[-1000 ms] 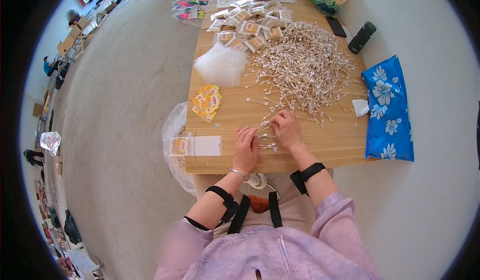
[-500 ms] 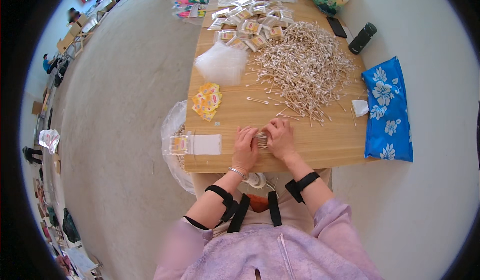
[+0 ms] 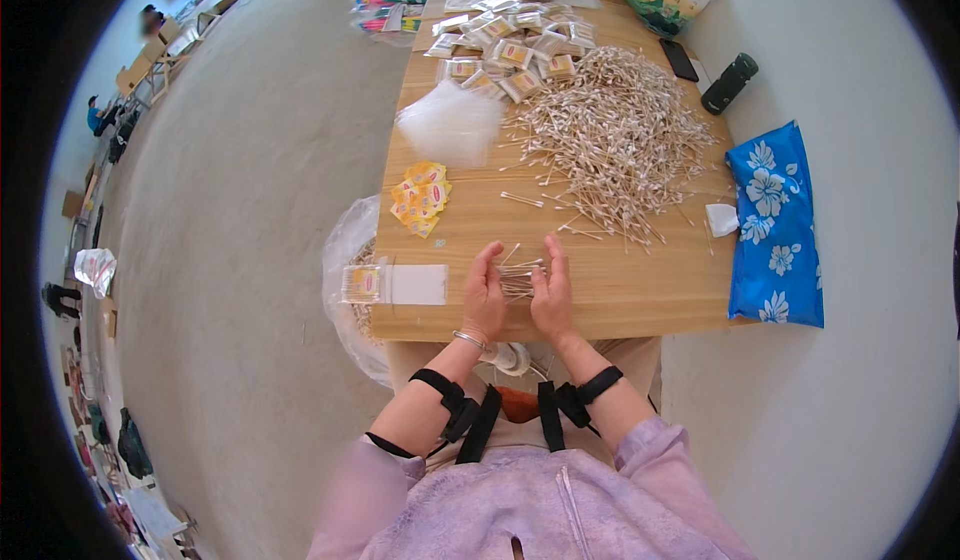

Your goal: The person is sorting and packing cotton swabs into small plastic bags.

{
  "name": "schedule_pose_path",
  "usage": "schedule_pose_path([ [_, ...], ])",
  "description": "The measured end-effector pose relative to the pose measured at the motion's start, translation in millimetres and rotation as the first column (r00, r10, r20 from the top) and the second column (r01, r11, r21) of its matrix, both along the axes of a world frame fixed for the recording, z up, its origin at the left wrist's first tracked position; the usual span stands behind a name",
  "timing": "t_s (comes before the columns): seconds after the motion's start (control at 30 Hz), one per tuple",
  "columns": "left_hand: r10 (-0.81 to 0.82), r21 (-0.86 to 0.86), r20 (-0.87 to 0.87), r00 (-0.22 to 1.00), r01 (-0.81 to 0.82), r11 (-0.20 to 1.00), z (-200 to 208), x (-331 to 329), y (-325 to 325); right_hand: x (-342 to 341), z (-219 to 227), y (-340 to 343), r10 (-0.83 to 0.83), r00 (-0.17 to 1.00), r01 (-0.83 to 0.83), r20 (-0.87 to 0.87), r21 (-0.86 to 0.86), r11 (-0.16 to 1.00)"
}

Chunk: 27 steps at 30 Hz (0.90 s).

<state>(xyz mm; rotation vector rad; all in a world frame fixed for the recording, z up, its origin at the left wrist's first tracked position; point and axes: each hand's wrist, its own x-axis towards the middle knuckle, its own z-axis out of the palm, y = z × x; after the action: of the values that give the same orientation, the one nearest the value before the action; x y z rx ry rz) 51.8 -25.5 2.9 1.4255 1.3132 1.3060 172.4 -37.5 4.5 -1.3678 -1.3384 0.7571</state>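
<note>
Left hand (image 3: 485,295): half-open grip, palm beside cotton swabs (image 3: 518,281)
Right hand (image 3: 553,295): half-open grip, thumb at their tips
Tabletop (image 3: 640,300): swab heap (image 3: 620,140) beyond

Packing workshop, one room: grey bare floor (image 3: 250,190); plain pale wall (image 3: 880,220) at right. Wooden work table (image 3: 640,285), centre to top of frame, bearing one loose heap of cotton swabs (image 3: 635,145), one pile of filled packets (image 3: 520,50), one spread of clear bags (image 3: 450,125), one batch of yellow cards (image 3: 420,200). Upper left: cardboard boxes (image 3: 132,76); a person in blue (image 3: 98,117). Top centre, beside table: bright bagged goods (image 3: 392,0).
</note>
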Motion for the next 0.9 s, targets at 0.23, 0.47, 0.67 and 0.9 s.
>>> schedule_pose_path([
  [0.23,0.111,-0.084,0.483,0.869,-0.08,0.993,-9.6,-6.3,4.8,1.7,15.2,-22.6,0.342,0.433,-0.283,0.834,-0.235,0.93],
  [0.47,0.117,-0.127,0.188,0.975,-0.094,0.987,7.6,-6.2,2.2,1.5,22.0,-14.8,0.376,0.288,-0.262,0.881,-0.305,0.916],
  [0.67,0.168,0.149,-0.298,0.94,-0.128,0.981,17.8,-3.5,16.9,3.4,15.2,-17.8,0.314,0.25,-0.249,0.916,-0.253,0.935],
  [0.9,-0.172,0.113,-0.467,0.868,0.251,0.961,22.5,-13.3,23.2,22.7,12.4,-20.8,0.141,0.703,-0.135,0.697,-0.064,0.989],
])
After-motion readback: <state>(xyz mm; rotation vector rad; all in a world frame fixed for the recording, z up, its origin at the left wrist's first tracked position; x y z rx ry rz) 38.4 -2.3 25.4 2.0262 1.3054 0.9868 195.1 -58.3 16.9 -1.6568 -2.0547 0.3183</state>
